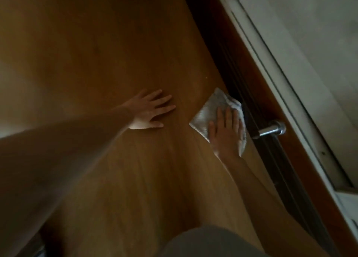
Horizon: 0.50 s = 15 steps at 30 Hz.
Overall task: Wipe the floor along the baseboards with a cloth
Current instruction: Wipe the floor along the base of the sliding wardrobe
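A pale grey cloth point(209, 109) lies flat on the wooden floor point(120, 49), its right edge against the dark strip at the foot of a door. My right hand point(225, 131) presses on the cloth with straight fingers pointing away from me. My left hand point(150, 111) rests flat on the bare floor to the left of the cloth, fingers spread, holding nothing. The dark baseboard edge point(230, 67) runs diagonally from the top centre down to the lower right.
A dark brown door point(275, 94) with a metal lever handle point(271, 130) stands just right of the cloth. A white door frame point(286, 78) runs beside it. My knee in grey fabric point(209, 241) shows at the bottom.
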Motion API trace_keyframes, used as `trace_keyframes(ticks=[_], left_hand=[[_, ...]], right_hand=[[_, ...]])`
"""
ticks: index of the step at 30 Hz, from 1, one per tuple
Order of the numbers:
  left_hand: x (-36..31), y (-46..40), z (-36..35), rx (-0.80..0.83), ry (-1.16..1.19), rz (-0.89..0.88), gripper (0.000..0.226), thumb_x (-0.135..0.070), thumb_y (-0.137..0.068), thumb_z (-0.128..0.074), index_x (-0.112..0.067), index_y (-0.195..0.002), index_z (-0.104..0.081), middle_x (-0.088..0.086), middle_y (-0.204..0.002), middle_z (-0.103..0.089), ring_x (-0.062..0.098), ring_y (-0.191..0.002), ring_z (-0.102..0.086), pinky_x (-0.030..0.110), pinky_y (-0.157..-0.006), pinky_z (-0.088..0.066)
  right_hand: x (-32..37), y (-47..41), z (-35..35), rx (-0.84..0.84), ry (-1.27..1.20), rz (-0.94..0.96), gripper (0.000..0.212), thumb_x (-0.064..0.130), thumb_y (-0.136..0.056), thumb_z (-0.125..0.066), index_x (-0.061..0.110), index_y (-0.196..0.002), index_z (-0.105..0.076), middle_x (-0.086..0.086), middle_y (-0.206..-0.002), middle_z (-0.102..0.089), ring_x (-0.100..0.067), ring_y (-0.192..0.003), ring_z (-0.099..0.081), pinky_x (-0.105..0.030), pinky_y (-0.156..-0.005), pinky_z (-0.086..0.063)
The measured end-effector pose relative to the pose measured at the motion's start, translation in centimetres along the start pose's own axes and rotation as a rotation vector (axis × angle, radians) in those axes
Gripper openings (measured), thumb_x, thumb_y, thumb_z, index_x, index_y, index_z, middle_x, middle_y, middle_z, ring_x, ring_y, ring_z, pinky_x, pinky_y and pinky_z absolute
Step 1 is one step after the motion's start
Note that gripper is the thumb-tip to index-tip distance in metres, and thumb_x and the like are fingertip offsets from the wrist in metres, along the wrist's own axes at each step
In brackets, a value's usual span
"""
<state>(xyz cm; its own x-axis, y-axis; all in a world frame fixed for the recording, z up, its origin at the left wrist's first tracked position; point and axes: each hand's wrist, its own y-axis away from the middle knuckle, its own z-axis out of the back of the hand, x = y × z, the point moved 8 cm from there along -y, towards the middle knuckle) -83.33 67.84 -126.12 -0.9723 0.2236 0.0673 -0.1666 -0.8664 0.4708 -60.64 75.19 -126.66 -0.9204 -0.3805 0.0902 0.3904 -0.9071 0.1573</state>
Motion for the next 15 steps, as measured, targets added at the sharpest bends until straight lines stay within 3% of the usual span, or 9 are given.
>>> trace_keyframes(ticks=[6,11,13,15], left_hand=[[3.0,-4.2,1.5,-0.016,0.044,-0.116,0.075,-0.076,-0.082,-0.003,-0.042,-0.144,0.023,-0.009,-0.159,0.023,0.022,-0.148,0.017,0.048,-0.12,0.0],[3.7,-5.2,0.7,0.067,-0.006,-0.216,0.095,-0.088,-0.058,0.023,-0.044,-0.141,0.031,-0.008,-0.152,0.037,0.025,-0.143,0.028,0.051,-0.118,0.004],[3.6,-5.1,0.6,0.087,0.011,-0.243,0.098,-0.088,-0.062,0.014,-0.042,-0.147,0.021,-0.009,-0.15,0.038,0.025,-0.144,0.026,0.052,-0.118,0.003],[3.5,-5.1,0.7,0.063,0.05,-0.243,0.083,-0.081,-0.081,-0.01,-0.041,-0.15,0.015,-0.008,-0.156,0.031,0.026,-0.145,0.025,0.053,-0.118,0.003]], right_hand=[[4.8,-7.8,-1.0,0.233,-0.058,0.085,0.061,0.045,-0.103,-0.015,0.02,-0.153,0.009,-0.004,-0.16,0.019,-0.025,-0.145,0.022,-0.045,-0.118,0.011],[4.4,-7.8,-1.1,0.304,-0.052,0.06,0.065,0.051,-0.102,-0.015,0.025,-0.151,0.018,-0.003,-0.157,0.026,-0.024,-0.143,0.028,-0.041,-0.116,0.015],[4.9,-8.9,-1.1,0.304,-0.038,0.002,0.065,0.051,-0.102,-0.015,0.024,-0.15,0.019,-0.003,-0.158,0.026,-0.025,-0.143,0.027,-0.044,-0.118,0.012],[5.3,-10.4,-0.8,0.27,0.01,-0.041,0.065,0.051,-0.102,-0.014,0.023,-0.15,0.02,-0.004,-0.158,0.025,-0.027,-0.144,0.025,-0.046,-0.119,0.008]])
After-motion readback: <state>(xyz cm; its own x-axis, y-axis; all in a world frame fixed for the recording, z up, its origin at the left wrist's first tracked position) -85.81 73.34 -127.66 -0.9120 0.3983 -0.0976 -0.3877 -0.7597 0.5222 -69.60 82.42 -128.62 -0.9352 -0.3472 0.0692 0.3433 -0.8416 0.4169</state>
